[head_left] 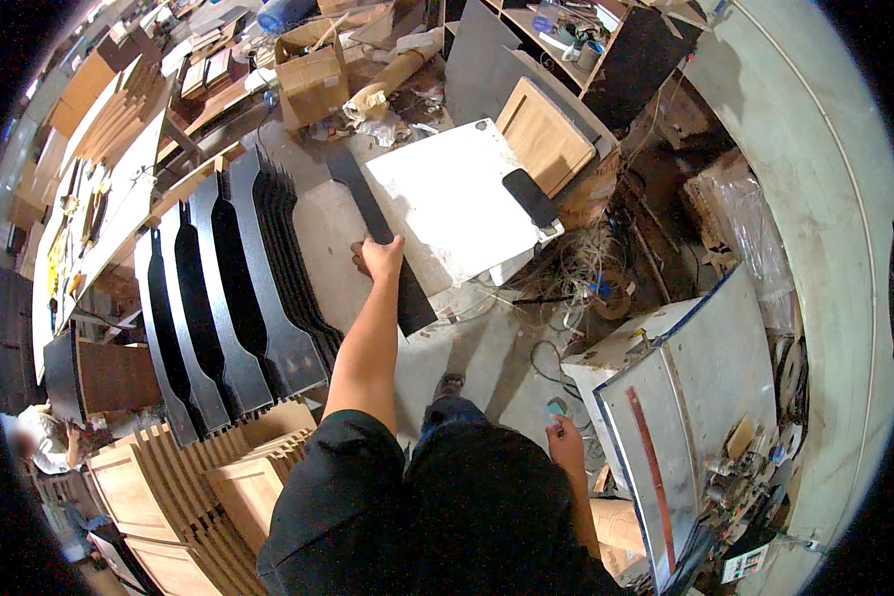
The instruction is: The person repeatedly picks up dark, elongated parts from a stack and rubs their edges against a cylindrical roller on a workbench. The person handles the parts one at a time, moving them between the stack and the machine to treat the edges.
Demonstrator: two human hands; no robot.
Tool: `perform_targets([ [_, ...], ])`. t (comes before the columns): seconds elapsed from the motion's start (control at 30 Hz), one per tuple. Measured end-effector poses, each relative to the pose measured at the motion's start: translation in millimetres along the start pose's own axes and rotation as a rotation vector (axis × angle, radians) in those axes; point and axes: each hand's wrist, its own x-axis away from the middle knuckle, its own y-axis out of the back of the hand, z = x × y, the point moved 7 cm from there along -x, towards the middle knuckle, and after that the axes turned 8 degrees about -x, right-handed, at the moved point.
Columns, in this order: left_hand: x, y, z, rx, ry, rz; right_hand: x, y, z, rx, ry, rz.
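Left hand point(377, 258): closed around the black strip point(364, 204), about mid-length
Black strip: between black panels point(283, 343) and white board point(447, 199); still in hand, so handling looks unfinished
Right hand point(566, 442): fingers closed on a small teal item point(556, 407); kind unclear
Black panels: already grouped in rows; number left, cannot tell

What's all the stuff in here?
long board: one, black, centre
small thing: one, teal, lower right
curved panels: several, black, left
flat sheet: one, white, centre
rounded slab: one, black, by sheet
framed panel: one, tan, beyond sheet
wooden panels: several, tan, lower left
open box: one, brown, top
boxy bench: one, grey, right
tangled wires: many, pale, right
other person: one, white top, far left
left hand: one, bare, on board
right hand: one, bare, holding small thing
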Motion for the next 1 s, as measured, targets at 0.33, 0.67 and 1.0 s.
perform_targets([
  [0.33,20.5,-2.1,6.2,-0.098,-0.134,-0.195,3.5,-3.9,-0.3,-0.005,-0.06,0.02],
  [0.67,18.6,-9.6,15.1,-0.08,-0.195,-0.218,3.7,-7.8,-6.6,-0.011,0.0,0.024],
  [1.0,47.0,63.2,-80.9,0.238,-0.739,-0.076,-11.2,-17.5,-11.0,0.024,-0.019,0.076],
])
